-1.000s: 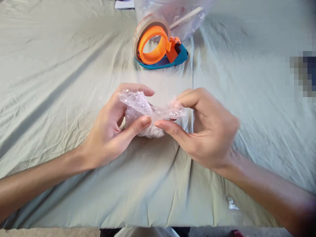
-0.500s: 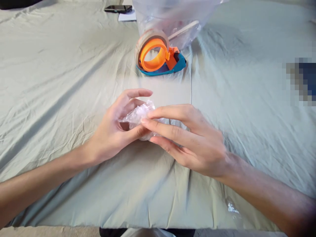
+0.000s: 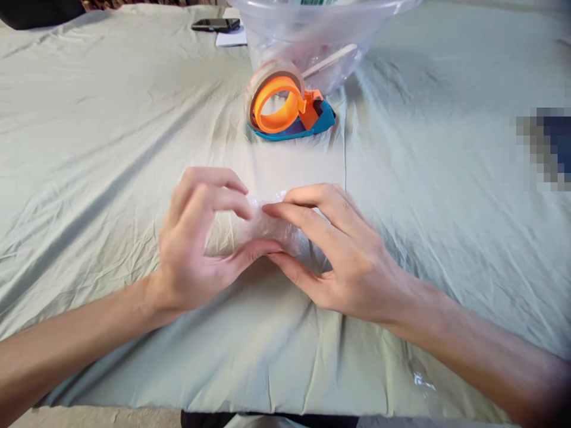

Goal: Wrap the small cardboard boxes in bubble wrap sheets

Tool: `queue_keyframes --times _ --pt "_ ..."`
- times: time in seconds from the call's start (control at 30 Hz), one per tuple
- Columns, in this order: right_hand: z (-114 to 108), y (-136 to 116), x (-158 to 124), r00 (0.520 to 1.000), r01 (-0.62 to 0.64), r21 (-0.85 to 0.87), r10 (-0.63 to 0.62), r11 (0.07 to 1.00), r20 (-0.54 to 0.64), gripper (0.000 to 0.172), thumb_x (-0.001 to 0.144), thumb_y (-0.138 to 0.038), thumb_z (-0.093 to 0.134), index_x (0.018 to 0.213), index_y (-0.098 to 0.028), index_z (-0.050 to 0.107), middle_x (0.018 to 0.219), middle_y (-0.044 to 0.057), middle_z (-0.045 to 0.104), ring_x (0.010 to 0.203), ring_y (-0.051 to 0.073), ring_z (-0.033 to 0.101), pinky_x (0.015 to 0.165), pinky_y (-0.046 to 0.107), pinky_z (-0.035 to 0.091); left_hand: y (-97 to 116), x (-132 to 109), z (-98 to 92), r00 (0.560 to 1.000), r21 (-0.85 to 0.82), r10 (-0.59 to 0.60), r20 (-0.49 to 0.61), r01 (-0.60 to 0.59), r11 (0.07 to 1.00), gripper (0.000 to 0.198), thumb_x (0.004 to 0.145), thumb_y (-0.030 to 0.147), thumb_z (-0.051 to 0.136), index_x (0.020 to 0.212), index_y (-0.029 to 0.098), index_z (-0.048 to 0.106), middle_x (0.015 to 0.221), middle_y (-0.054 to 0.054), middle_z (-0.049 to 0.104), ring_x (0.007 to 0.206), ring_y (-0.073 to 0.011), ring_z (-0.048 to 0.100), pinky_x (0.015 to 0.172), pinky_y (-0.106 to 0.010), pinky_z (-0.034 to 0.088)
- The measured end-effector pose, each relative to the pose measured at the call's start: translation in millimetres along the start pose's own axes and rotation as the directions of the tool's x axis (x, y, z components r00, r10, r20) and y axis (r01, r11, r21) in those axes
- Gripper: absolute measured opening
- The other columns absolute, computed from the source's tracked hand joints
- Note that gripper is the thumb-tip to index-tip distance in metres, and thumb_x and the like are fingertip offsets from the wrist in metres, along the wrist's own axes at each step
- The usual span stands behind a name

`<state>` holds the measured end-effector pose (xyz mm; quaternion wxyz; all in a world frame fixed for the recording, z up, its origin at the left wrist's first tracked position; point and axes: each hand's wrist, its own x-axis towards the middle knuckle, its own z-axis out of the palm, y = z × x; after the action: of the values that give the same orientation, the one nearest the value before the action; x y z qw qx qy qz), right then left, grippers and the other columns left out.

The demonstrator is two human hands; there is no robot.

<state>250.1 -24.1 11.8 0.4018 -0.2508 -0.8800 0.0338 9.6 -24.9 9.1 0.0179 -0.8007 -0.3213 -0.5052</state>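
Plastic wrap [image 3: 277, 228], clear and bunched, is between my two hands, over the near middle of the cloth-covered surface [image 3: 111, 178]; I can't tell whether it touches the cloth. My right hand [image 3: 352, 261] has its fingers gripping it, thumb on the near side. On my left hand [image 3: 185, 252] the fingers curve wide open, the thumb lying along the wrap's near edge. Beyond, I see an orange-and-blue tape dispenser [image 3: 289, 116] just in front of a translucent tub [image 3: 316, 24].

The right hand [image 3: 345, 255] partly hides the blurred bubble wrap [image 3: 277, 227]; the top edge crops the translucent plastic tub [image 3: 307, 27].
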Motion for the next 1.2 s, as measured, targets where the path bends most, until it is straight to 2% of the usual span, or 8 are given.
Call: queue_keyframes --times 0.1,0.2,0.4,0.57,0.67,0.87,1.07,1.2 --pt "-1 0 0 1.000 -0.004 -0.023 0.004 1.000 -0.005 0.030 0.109 -0.019 0.073 0.139 -0.017 0.068 0.124 0.015 0.077 0.109 0.031 0.073 0.093 0.052 0.066 3 2 -4.8 0.991 0.130 0.113 0.075 -0.122 0.984 0.017 0.107 0.034 0.088 0.113 0.027 0.073 0.109 -0.004 0.081 0.096 -0.0229 0.080 0.084 -0.044 0.067" --pt "-1 1 0 1.000 -0.027 0.006 0.027 1.000 -0.010 0.032 0.109 -0.019 0.074 0.139 -0.017 0.067 0.125 0.016 0.078 0.112 0.031 0.074 0.096 0.052 0.066 7 0 -8.5 0.986 0.105 0.062 0.153 -0.078 0.991 0.017 0.110 0.024 0.084 0.123 0.030 0.075 0.115 -0.004 0.087 0.100 -0.0231 0.087 0.085 -0.042 0.074" --pt "-4 9 -3 0.997 -0.066 0.197 0.074 0.978 -0.033 0.041 0.107 -0.023 0.086 0.140 -0.024 0.063 0.126 0.009 0.080 0.115 0.026 0.078 0.102 0.045 0.067 5 0 -17.0 0.969 0.112 0.130 0.212 -0.156 0.981 0.017 0.109 0.025 0.085 0.124 0.032 0.080 0.113 -0.001 0.092 0.104 -0.0282 0.092 0.084 -0.042 0.080" --pt "-8 16 -3 0.999 -0.035 0.213 0.041 0.976 -0.022 0.027 0.107 -0.021 0.077 0.133 -0.021 0.068 0.117 0.009 0.077 0.106 0.024 0.075 0.095 0.043 0.067 -4 3 -18.3 0.932 0.094 0.256 0.258 -0.288 0.953 0.020 0.107 0.029 0.086 0.125 0.025 0.080 0.120 -0.008 0.092 0.117 -0.0351 0.091 0.088 -0.045 0.081" --pt "-12 18 -3 1.000 -0.023 0.240 0.020 0.971 0.013 0.033 0.104 -0.016 0.067 0.136 -0.017 0.069 0.124 0.013 0.075 0.116 0.026 0.075 0.101 0.047 0.067 -8 1 -15.5 0.940 0.093 0.215 0.264 -0.246 0.965 0.030 0.110 0.021 0.077 0.139 0.026 0.073 0.137 -0.009 0.088 0.132 -0.0362 0.085 0.094 -0.048 0.078" --pt "-17 15 -6 0.995 -0.095 0.150 0.095 0.984 0.008 0.030 0.105 -0.011 0.067 0.130 -0.024 0.076 0.138 0.015 0.070 0.134 0.031 0.071 0.115 0.060 0.066 -10 -3 -9.1 0.942 -0.072 0.120 0.312 -0.102 0.992 0.065 0.111 0.048 0.081 0.163 0.020 0.054 0.155 -0.019 0.078 0.147 -0.0357 0.077 0.111 -0.051 0.071" --pt "-19 18 -8 0.997 -0.068 0.238 0.057 0.969 0.053 0.033 0.107 -0.007 0.059 0.129 -0.025 0.075 0.138 0.011 0.075 0.126 0.025 0.077 0.107 0.051 0.068 -5 0 -9.1 0.903 -0.001 0.088 0.420 -0.096 0.995 0.055 0.110 0.015 0.067 0.163 0.026 0.054 0.168 -0.012 0.071 0.164 -0.0324 0.063 0.119 -0.050 0.064" --pt "-19 16 -5 0.999 -0.038 0.152 0.035 0.988 0.020 0.036 0.102 -0.006 0.059 0.130 -0.025 0.073 0.125 0.008 0.078 0.117 0.025 0.075 0.106 0.051 0.066 -7 -1 -7.4 0.924 0.071 0.092 0.370 -0.127 0.989 0.051 0.107 0.006 0.060 0.152 0.028 0.064 0.170 -0.012 0.068 0.165 -0.0335 0.061 0.120 -0.052 0.062"
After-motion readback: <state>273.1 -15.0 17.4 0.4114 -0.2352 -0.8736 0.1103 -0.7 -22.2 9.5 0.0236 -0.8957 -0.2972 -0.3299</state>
